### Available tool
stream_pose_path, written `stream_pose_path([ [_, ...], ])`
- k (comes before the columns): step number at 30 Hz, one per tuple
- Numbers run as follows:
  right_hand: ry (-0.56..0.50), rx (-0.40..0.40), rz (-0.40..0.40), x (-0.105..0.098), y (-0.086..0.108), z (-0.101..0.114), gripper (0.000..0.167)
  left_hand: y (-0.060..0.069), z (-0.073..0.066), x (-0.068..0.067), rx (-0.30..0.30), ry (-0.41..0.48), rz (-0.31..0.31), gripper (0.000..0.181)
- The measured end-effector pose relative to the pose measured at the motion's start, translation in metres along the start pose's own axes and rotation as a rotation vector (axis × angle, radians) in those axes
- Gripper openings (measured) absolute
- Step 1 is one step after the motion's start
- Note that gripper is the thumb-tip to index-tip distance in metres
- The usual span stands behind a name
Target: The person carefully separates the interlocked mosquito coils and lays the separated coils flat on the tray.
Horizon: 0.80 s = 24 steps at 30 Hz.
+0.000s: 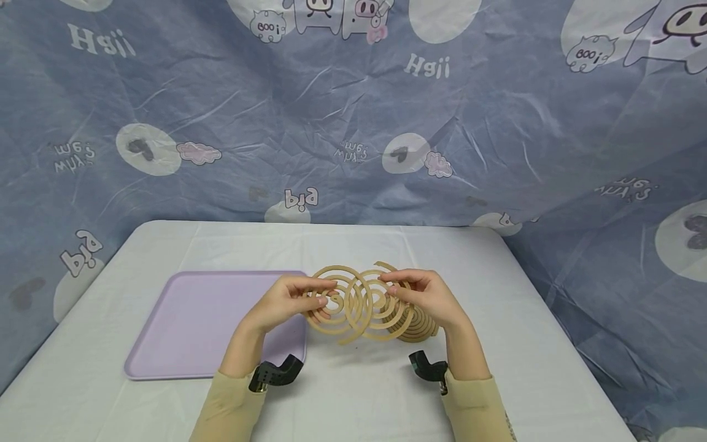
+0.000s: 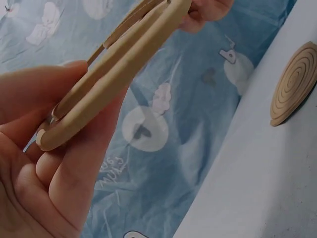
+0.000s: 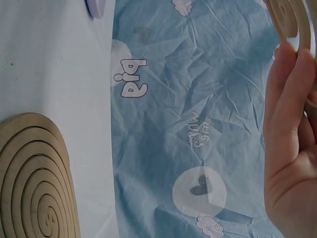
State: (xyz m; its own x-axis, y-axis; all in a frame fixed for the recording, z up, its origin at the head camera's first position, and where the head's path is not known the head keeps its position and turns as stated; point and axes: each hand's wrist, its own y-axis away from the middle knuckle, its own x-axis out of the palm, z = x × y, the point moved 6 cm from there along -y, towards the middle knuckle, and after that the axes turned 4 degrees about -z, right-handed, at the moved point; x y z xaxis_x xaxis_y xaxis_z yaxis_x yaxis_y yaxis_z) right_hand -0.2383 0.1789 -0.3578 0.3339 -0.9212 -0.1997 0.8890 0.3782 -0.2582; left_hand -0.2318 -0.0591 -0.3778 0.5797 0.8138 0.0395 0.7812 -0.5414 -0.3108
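Two tan mosquito coils, loosened into open spirals, overlap in the middle of the head view. My left hand (image 1: 283, 302) pinches the left coil (image 1: 338, 298) between thumb and fingers. The right coil (image 1: 378, 299) is held the same way by my right hand (image 1: 426, 298). Both are raised above the table. In the left wrist view the held coil (image 2: 109, 82) appears nearly edge-on, with fingers on both sides. Below my right hand, a tightly wound mosquito coil (image 1: 418, 325) lies on the table, partly hidden; its flat spiral (image 3: 37, 183) shows in the right wrist view.
A shallow lilac tray (image 1: 188, 331) lies on the left of the white-covered table (image 1: 530, 380), partly behind my left forearm. A blue printed cloth (image 1: 331, 110) hangs behind the table and along its sides. Black camera mounts (image 1: 276, 373) sit at both wrists.
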Motion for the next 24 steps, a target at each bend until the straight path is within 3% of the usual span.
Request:
stream_pose_path([
  [3,0.017,0.001,-0.040,-0.0007,-0.0011,-0.0001,0.027,-0.0015,0.0020,0.0002,-0.010,-0.009,-0.046,0.035],
  [8,-0.002,-0.020,-0.145,-0.0022,-0.0036,0.0014,0.029,-0.0054,0.0034,-0.0012,0.003,0.024,-0.173,0.038],
  [13,-0.076,-0.040,-0.303,-0.0046,-0.0045,0.0038,0.031,-0.0072,0.0023,-0.0056,0.047,0.071,-0.328,0.041],
  [16,-0.109,-0.058,-0.364,-0.0054,-0.0045,0.0045,0.031,-0.0082,0.0018,-0.0066,0.084,0.086,-0.379,0.042],
  [18,-0.116,-0.062,-0.377,-0.0061,-0.0047,0.0041,0.031,-0.0085,0.0015,-0.0067,0.098,0.089,-0.381,0.042],
  [20,-0.121,-0.058,-0.355,-0.0069,-0.0046,0.0036,0.032,-0.0080,0.0014,-0.0069,0.085,0.085,-0.345,0.042],
  [24,-0.084,-0.041,-0.223,-0.0085,-0.0025,0.0037,0.029,-0.0034,-0.0001,-0.0075,0.025,0.041,-0.195,0.039],
])
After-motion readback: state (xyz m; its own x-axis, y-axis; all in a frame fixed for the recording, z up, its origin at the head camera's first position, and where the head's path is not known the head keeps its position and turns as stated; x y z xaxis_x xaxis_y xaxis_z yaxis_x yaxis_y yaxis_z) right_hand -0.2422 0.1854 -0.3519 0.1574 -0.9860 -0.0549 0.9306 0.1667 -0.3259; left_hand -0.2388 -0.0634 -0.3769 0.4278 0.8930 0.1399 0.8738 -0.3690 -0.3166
